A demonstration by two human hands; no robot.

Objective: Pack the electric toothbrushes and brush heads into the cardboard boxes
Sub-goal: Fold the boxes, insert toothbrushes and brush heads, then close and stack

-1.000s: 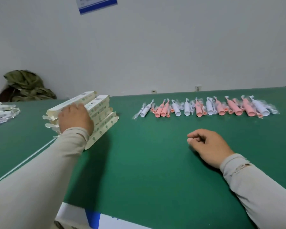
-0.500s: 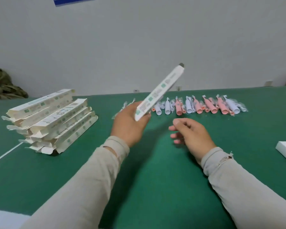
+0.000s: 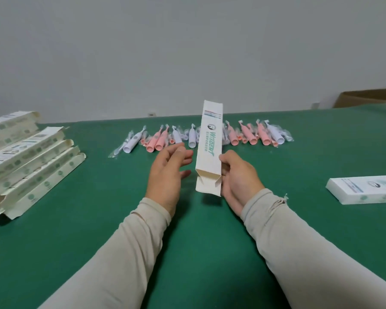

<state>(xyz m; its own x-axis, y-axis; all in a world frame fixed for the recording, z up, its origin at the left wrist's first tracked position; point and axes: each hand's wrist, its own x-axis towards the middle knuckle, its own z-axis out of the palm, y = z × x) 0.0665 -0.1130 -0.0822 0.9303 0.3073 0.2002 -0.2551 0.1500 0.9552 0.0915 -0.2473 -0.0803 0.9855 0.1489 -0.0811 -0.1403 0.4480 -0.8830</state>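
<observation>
A: Carton (image 3: pixel 210 143): where, which way?
B: Held above the green table (image 3: pixel 210 253), centre of view. Long axis runs away from the person, far end raised and closed, near end down with its flaps open. Green lettering runs along the top face.
A: Right hand (image 3: pixel 239 177)?
B: Grips the carton's right edge near the open end, thumb on the top face, fingers curled underneath.
A: Left hand (image 3: pixel 167 172)?
B: Just left of the carton, apart from it. Fingers straight and loosely spread, holding nothing.
A: Toothbrushes?
B: Row of toothbrushes (image 3: pixel 205 138), pink and white, in clear wrap, lying across the table beyond the hands. The carton hides the middle of the row. Brush heads hard to pick out among the wrap.
A: Other cartons?
B: Stack of flat cartons (image 3: pixel 29 161) at left, cut off by the frame edge. One white box (image 3: pixel 366 189) at right, also cut off.
</observation>
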